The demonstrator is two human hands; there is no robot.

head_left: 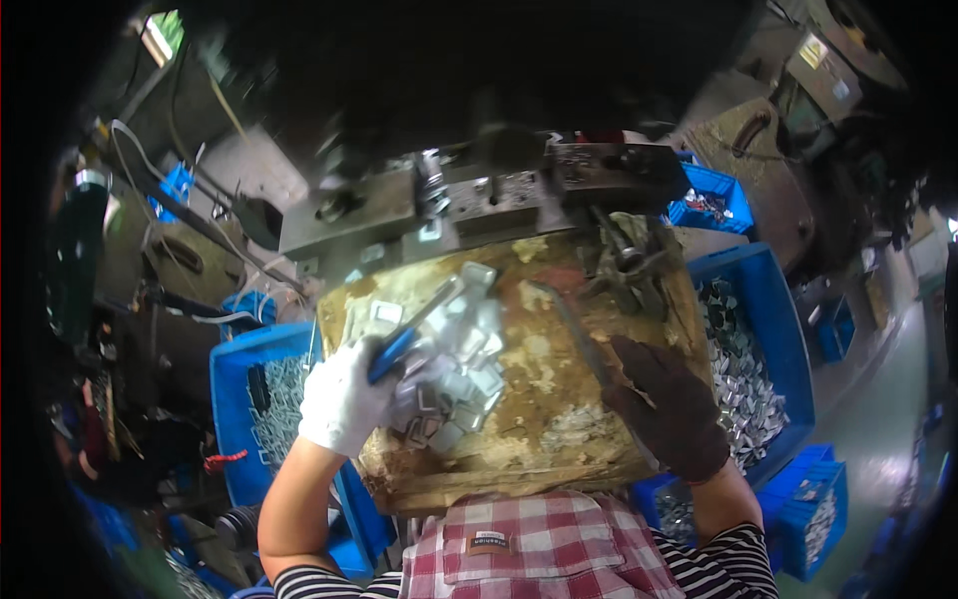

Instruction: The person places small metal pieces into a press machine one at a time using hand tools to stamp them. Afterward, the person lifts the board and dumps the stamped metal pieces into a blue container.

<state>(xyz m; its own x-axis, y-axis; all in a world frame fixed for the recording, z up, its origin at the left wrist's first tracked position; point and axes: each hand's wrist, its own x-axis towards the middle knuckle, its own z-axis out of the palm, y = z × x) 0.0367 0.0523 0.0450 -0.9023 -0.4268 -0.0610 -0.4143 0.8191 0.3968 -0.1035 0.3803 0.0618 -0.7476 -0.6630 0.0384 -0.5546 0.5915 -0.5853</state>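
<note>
My left hand (347, 394), in a white glove, is closed around a blue-handled tool (393, 351) with a long thin metal shaft. The shaft reaches over a heap of small silvery metal pieces (469, 344) on a worn wooden board (534, 399). The tool's exact kind does not show. My right hand (671, 414), in a dark glove, closes on a long thin metal bar (577, 334). The bar slants over the board's right side, its bent far end near the middle. Fingers partly cover its near end.
Behind the board stands a machine with a metal die block (494, 200). Blue bins of metal parts flank the board, one at left (228, 399) and one at right (793, 329). A smaller blue bin (733, 205) sits farther back right. Dark metal tooling (629, 265) lies on the board's far right corner.
</note>
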